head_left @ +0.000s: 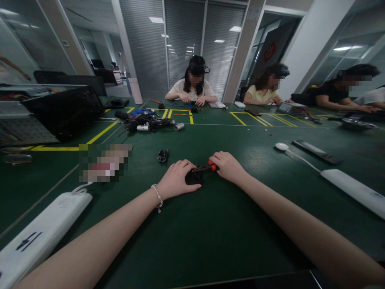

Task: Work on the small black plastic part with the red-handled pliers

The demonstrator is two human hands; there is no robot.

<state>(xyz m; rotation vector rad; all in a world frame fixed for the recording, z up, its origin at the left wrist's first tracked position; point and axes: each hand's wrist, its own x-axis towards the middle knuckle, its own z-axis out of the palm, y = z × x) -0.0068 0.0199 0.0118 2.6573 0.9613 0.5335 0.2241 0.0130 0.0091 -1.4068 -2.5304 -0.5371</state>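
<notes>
My right hand [227, 165] is closed around the red handles of a pair of pliers [205, 167]. The dark jaws point left and reach a small black part [197, 177] on the green table; whether they grip it cannot be made out. Thumb and fingers of my left hand [178, 179] curve around that black part and hold it from the left. Its exact kind is too dark to tell. Another small black piece [163, 155], with a rough, broken-looking outline, lies just beyond my left hand.
White power strips lie at left [45, 233] and right [355, 190]. A pile of black tools and cables [147, 121] sits farther back. An opened black computer case [66, 112] stands at far left. Several people [194, 86] work across the green table [192, 241].
</notes>
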